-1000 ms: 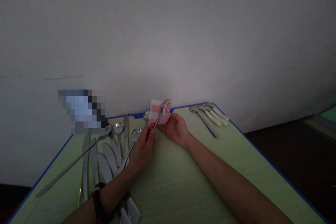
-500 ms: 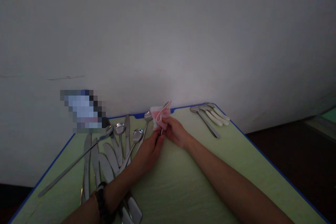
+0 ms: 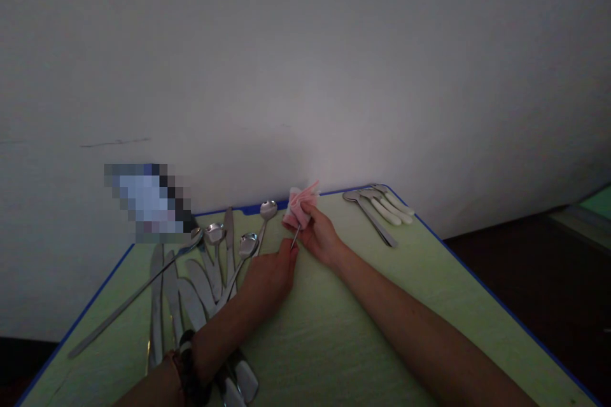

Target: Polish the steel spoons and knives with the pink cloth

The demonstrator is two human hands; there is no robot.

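My right hand (image 3: 321,235) is closed round a pink and white cloth (image 3: 300,206) bunched over one end of a thin metal utensil (image 3: 295,236), held near the far edge of the green table (image 3: 334,331). My left hand (image 3: 270,275) pinches the utensil's lower end with its fingertips. A dark band is on my left wrist (image 3: 188,365). What kind of utensil it is stays hidden by the cloth.
Several knives and spoons (image 3: 210,267) lie spread at the left, with a long-handled spoon (image 3: 133,296) reaching the left edge. A few white-handled utensils (image 3: 382,206) lie at the far right corner. A blurred object (image 3: 147,203) stands at the back left against the wall.
The cloth has gone from a flat striped fold to a tight bunch and shifted slightly right. My left hand has dropped lower toward the table while keeping hold of the utensil's end.
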